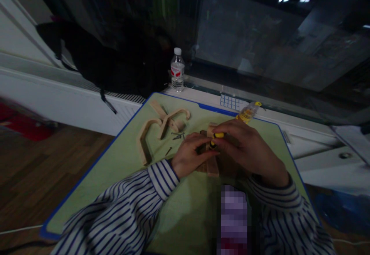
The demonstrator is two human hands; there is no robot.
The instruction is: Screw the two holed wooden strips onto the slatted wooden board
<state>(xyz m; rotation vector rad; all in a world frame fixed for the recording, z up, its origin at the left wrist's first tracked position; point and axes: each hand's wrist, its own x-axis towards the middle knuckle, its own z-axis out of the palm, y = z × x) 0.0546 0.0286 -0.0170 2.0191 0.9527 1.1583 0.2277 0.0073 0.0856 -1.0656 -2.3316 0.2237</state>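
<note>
My right hand [245, 145] pinches a small yellow and black screwdriver [219, 135] by its handle. Under it, a wooden piece [213, 166] lies on the green tabletop [179, 216]. My left hand [187, 154] is closed around the wooden piece, its thumb and fingertips close to the screwdriver; the tool's tip is hidden between the hands. Left of this hand are several loose screws [178, 135], one apart from the others [169, 151]. Beyond them lie curved wooden parts [143, 143] and a round wooden piece [177, 125].
A glue bottle with a yellow cap [248, 112] is just behind my right hand. On the sill stand a water bottle [177, 72] and a black bag [115, 62]. A pixelated dark-edged object [234, 216] is at the near edge. Blue edging [95, 164] borders the table.
</note>
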